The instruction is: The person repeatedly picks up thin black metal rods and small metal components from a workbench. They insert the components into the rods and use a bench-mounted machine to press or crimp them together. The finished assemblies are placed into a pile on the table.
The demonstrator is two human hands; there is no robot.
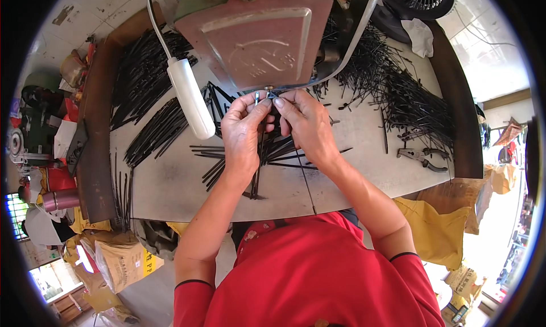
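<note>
My left hand (243, 124) and my right hand (309, 122) meet just under the lower edge of a machine head (256, 39) with a worn reddish cover. Both are closed, thumbs against fingers, around small dark pieces; the left's piece is too small to make out. A thin black rod (307, 182) runs from beneath my right hand toward the table's front edge, seemingly held in it. Below my hands, flat black strips (213, 167) lie fanned out on the table, partly hidden by my hands and wrists.
Bundles of black strips (156, 130) lie at left, and a heap of thin black rods (415, 99) at right. Pliers (424, 156) rest near the right wooden rim (463, 116). A white lamp (190, 99) hangs left of my hands. A black fan (418, 0) stands at far right.
</note>
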